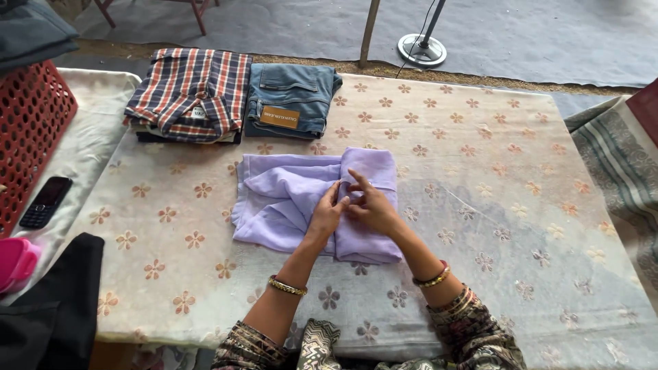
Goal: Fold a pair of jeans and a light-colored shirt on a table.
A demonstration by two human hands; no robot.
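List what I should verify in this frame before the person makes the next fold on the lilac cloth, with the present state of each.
1. Both hands on the garment: ok. The left hand and right hand meet at the middle of the soft lilac folded cloth.
2. Grip: cannot tell; the fingers touch the fabric, but whether they pinch it is unclear.
3. Cloth flat: not ok, its left half is wrinkled.
4. Cloth fully on the flower-patterned table cover: ok.
5. Apart from the folded plaid shirt and folded blue jeans: ok.
6. Black mobile phone out of the way: ok, at the left edge.
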